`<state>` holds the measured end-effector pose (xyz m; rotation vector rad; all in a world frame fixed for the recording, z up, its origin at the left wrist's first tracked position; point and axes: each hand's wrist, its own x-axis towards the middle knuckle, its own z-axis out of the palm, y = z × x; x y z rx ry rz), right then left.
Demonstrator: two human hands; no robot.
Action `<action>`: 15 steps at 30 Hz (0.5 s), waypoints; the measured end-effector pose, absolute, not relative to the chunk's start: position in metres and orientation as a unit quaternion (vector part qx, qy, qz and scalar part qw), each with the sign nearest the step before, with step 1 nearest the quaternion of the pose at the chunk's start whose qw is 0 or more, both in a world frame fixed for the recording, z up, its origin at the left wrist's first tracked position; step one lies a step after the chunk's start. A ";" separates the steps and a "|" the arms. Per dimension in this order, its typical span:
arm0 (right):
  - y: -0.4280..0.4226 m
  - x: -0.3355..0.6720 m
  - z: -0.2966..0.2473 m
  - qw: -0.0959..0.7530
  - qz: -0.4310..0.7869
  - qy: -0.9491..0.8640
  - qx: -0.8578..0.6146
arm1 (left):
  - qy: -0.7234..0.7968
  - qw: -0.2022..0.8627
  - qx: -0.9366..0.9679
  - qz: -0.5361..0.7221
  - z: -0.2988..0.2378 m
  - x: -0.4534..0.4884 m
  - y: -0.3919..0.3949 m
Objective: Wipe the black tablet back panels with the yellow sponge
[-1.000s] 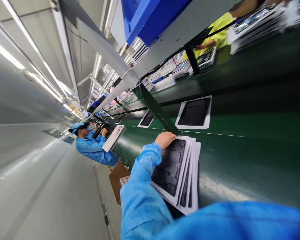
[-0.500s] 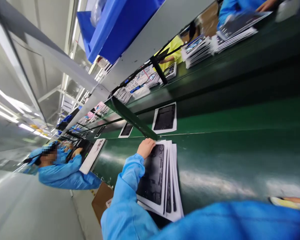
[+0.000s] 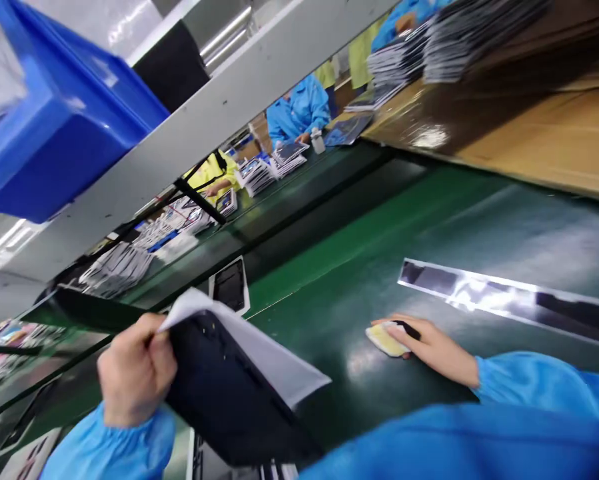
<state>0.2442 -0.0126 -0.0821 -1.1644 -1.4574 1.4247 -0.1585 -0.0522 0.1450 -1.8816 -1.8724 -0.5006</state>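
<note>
- Here, the black panel (image 3: 229,393) hangs tilted in front of the person, its upper corner raised toward the left and its lower end sloping down near the blue clothing; it looks slightly blurred.
- A white sheet (image 3: 252,343) lies along the panel's far side, folded over at the top corner and standing away from it farther down.
- The left hand (image 3: 137,370) pinches that top corner, thumb and bent fingers pressed together on the panel and the sheet.
- Below the panel, partly hidden by it, more dark pieces with pale edges (image 3: 214,465) show at the bottom.
- The right hand (image 3: 432,347) is well apart from the panel, its thumb and fingers closed around a yellow and white pad (image 3: 386,339) with a black part; whether the pad touches the green bench (image 3: 324,303) under it, I cannot tell.
- Just beyond the right hand, a long shiny strip (image 3: 504,301) with pale edges lies on the bench.
- Past the left hand, another dark panel on white paper (image 3: 230,285) lies flat.
- Farther out, stacks of panels (image 3: 256,177) and a small white bottle (image 3: 318,141) stand near a co-worker in blue (image 3: 299,110).
- At upper left, a blue bin (image 3: 64,127) sits by a grey beam (image 3: 219,100); brown cardboard (image 3: 554,137) lies at upper right.
</note>
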 end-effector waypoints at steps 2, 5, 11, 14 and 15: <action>-0.015 0.249 -0.081 0.416 0.537 -0.556 -0.479 | -0.673 0.205 -0.659 -0.266 0.142 -0.111 -0.015; -0.027 0.268 -0.086 0.461 0.493 -0.518 -0.525 | -0.613 0.000 -0.769 -0.181 0.109 -0.041 0.039; -0.078 0.338 -0.102 0.506 0.332 -0.440 -0.664 | -0.559 -0.083 -0.825 0.008 -0.004 0.053 0.066; -0.110 0.371 -0.118 0.481 0.267 -0.417 -0.723 | -0.545 -0.085 -0.833 0.042 -0.039 0.076 0.053; -0.119 0.378 -0.123 0.473 0.259 -0.402 -0.740 | -0.544 -0.083 -0.834 0.050 -0.044 0.080 0.050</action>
